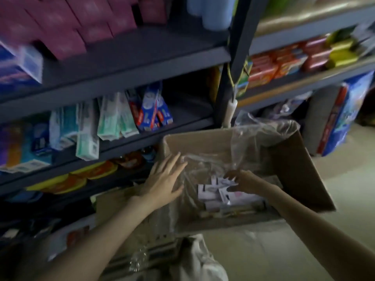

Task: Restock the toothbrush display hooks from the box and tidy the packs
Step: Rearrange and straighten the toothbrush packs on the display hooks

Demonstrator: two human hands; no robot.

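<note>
Open cardboard box (294, 159) right of shelves (121, 63), left hand (164, 179) fingers spread flat on plastic liner (259, 138), right hand (243, 181) fingers curled, pinching white packs (211, 191)

An open box (294, 169) stands on the floor (334, 230), just before the shelving (132, 65) and toward its right end. A plastic liner (261, 138) sits in the box, rising over its far right corner. Toothbrush packs (215, 191) lie in the liner, near the box's near edge. The left hand (164, 179) rests on the liner at the box's left edge; the right hand (241, 181) is in the box, on the packs. Toothpaste cartons (113, 118) lean on the middle shelf, behind and left of the box.
</note>
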